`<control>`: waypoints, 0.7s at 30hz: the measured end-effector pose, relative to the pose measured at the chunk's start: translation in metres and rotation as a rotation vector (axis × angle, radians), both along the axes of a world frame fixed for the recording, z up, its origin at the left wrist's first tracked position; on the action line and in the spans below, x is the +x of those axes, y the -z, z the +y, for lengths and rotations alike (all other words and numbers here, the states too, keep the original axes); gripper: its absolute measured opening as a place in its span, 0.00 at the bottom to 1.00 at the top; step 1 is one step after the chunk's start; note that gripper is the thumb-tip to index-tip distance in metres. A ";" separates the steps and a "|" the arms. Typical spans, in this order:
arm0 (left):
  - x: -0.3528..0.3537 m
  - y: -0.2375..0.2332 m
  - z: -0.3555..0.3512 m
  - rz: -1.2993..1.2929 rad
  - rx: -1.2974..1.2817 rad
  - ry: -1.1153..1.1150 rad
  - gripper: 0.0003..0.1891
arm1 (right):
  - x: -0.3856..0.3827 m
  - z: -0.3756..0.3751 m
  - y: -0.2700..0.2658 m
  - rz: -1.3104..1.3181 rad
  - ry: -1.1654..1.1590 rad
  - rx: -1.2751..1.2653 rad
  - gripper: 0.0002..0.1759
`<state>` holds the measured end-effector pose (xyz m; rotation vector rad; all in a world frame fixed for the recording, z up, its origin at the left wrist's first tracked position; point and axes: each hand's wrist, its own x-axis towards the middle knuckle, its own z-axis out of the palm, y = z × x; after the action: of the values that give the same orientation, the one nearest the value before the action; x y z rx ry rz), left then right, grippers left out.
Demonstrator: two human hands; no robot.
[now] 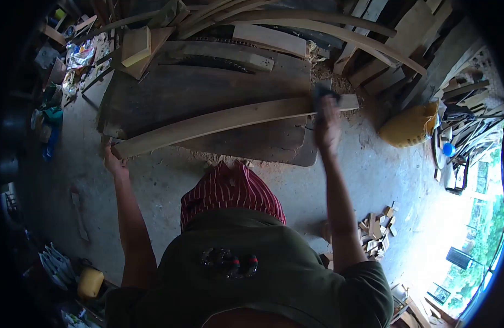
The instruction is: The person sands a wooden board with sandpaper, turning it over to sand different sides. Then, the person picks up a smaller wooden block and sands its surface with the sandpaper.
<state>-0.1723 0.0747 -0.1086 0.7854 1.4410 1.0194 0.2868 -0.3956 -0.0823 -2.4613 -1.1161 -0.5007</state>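
Observation:
A long, slightly curved wooden plank (224, 121) lies across the dark workbench top (181, 87), its ends reaching past the left and right sides. My left hand (115, 162) grips the plank's left end, fingers wrapped round its edge. Near the other end, my right hand (329, 124) is closed on a dark hand tool (322, 94) that rests on or just over the plank. Motion blurs this tool, so its exact kind cannot be made out.
Several curved wood pieces (317, 30) lie along the bench's far side, with a wood block (136, 46) at far left. Shavings (339, 82) litter the right side. A yellow sack (408, 128) stands on the right; offcuts (379, 227) are piled on the floor.

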 end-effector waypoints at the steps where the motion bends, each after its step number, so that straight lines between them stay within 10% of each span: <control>1: -0.001 0.000 0.001 0.025 0.007 0.006 0.21 | 0.030 -0.017 -0.001 -0.104 0.088 -0.079 0.29; 21: 0.000 0.006 0.004 0.101 0.030 -0.050 0.27 | -0.005 0.023 0.013 -0.074 0.114 0.045 0.29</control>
<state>-0.1726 0.0791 -0.1148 0.8357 1.5414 1.0542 0.2821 -0.3727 -0.0953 -2.4955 -0.9849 -0.6482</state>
